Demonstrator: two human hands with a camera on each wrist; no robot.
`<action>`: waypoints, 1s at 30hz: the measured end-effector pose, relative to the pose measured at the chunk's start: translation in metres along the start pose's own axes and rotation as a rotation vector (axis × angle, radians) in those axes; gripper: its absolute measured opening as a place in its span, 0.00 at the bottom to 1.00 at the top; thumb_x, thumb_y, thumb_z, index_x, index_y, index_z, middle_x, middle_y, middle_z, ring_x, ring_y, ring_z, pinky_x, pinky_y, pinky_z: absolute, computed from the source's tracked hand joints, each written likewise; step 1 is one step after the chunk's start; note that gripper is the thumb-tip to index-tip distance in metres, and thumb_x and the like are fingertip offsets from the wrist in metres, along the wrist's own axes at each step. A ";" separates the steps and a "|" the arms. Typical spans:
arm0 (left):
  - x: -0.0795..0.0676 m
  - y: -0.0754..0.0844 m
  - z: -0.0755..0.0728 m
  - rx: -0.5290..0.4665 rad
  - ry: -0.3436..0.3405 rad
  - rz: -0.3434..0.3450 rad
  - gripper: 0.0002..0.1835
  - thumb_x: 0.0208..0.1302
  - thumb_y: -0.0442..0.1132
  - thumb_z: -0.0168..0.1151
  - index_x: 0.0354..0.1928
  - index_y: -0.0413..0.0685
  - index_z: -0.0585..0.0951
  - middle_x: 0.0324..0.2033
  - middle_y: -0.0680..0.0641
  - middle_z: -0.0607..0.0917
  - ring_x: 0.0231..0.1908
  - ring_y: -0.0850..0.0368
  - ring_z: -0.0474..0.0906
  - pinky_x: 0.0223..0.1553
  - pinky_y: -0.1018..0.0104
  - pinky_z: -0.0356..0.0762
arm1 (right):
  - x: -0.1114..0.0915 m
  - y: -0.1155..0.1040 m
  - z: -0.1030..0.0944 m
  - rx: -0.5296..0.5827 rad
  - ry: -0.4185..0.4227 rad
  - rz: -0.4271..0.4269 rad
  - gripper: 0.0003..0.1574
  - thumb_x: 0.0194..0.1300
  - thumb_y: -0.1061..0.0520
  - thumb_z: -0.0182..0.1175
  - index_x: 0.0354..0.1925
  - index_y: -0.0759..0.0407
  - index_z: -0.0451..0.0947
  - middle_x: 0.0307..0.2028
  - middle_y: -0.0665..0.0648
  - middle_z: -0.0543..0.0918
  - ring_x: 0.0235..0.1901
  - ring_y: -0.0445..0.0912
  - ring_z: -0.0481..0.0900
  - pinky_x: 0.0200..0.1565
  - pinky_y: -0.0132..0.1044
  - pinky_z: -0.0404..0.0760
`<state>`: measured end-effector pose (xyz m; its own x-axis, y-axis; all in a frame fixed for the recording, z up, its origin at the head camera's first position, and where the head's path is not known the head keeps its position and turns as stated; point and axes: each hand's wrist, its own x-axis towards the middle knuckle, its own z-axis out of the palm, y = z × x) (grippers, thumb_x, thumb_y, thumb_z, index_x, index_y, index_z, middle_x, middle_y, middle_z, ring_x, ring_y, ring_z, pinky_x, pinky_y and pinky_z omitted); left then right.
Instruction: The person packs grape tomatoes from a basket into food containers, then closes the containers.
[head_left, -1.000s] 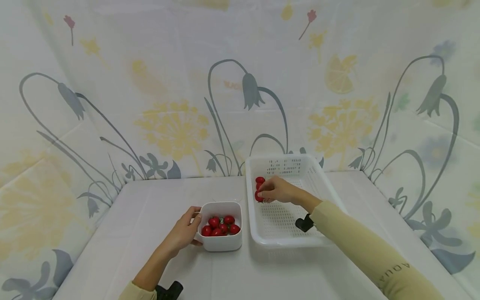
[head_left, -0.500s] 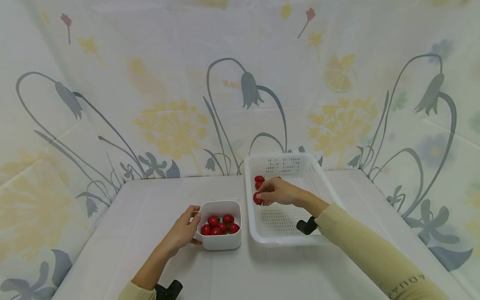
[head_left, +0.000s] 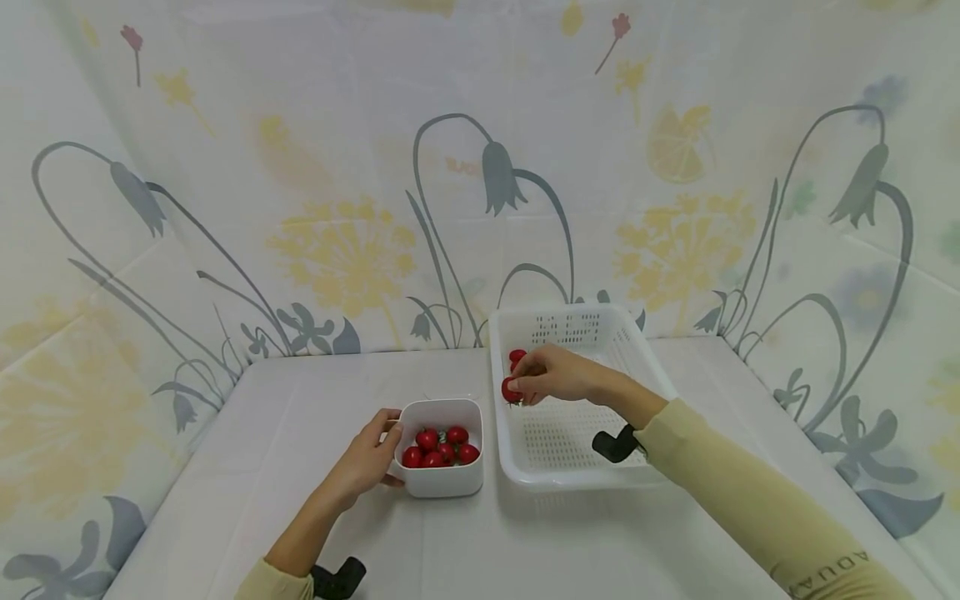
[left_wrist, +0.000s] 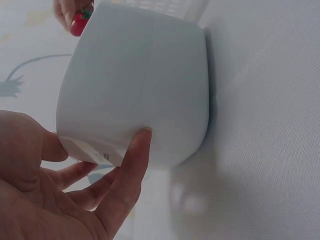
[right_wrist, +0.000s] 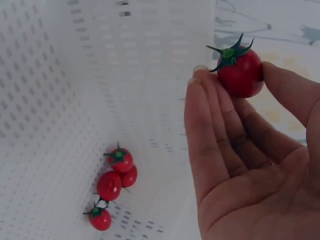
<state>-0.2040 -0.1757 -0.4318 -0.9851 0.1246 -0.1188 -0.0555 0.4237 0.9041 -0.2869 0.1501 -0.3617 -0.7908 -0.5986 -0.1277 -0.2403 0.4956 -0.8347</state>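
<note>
In the head view, my left hand (head_left: pixel 365 457) grips the left side of a small white square container (head_left: pixel 444 485), which stands on the table with several red cherry tomatoes (head_left: pixel 432 459) inside. The left wrist view shows fingers (left_wrist: pixel 131 165) against its smooth outer wall. My right hand (head_left: pixel 558 375) is over the left part of a white perforated basket (head_left: pixel 581 481). Between thumb and fingertips it pinches one cherry tomato (right_wrist: pixel 241 74) with a green calyx. Lower in the basket lie several more cherry tomatoes (right_wrist: pixel 109 186), partly hidden by this hand in the head view.
Both containers stand side by side on a white-covered table (head_left: pixel 300 417), the basket to the right with a narrow gap between. A flower-printed sheet (head_left: pixel 345 167) rises behind the table and along its sides.
My right hand has lifted the pinched cherry tomato up from the others and shifted slightly left toward the basket's left wall. The left hand and small container stay in place.
</note>
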 end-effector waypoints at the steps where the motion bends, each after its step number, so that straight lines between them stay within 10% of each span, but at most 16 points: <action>1: 0.000 0.000 0.000 0.000 0.001 0.000 0.20 0.81 0.39 0.46 0.69 0.42 0.67 0.66 0.32 0.70 0.60 0.30 0.74 0.31 0.53 0.89 | -0.001 -0.004 0.001 0.000 0.006 0.011 0.17 0.73 0.56 0.62 0.52 0.68 0.81 0.38 0.58 0.88 0.39 0.54 0.87 0.49 0.46 0.88; 30: -0.001 0.002 0.000 -0.031 -0.007 0.015 0.19 0.81 0.38 0.46 0.67 0.39 0.68 0.66 0.30 0.70 0.59 0.28 0.75 0.30 0.50 0.89 | 0.016 -0.052 0.105 -0.139 0.201 -0.070 0.13 0.71 0.55 0.62 0.46 0.64 0.84 0.36 0.52 0.86 0.36 0.43 0.81 0.37 0.36 0.84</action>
<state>-0.2035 -0.1751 -0.4301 -0.9846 0.1375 -0.1080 -0.0456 0.3938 0.9180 -0.2276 0.0487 -0.3766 -0.8622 -0.5043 0.0487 -0.3626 0.5471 -0.7545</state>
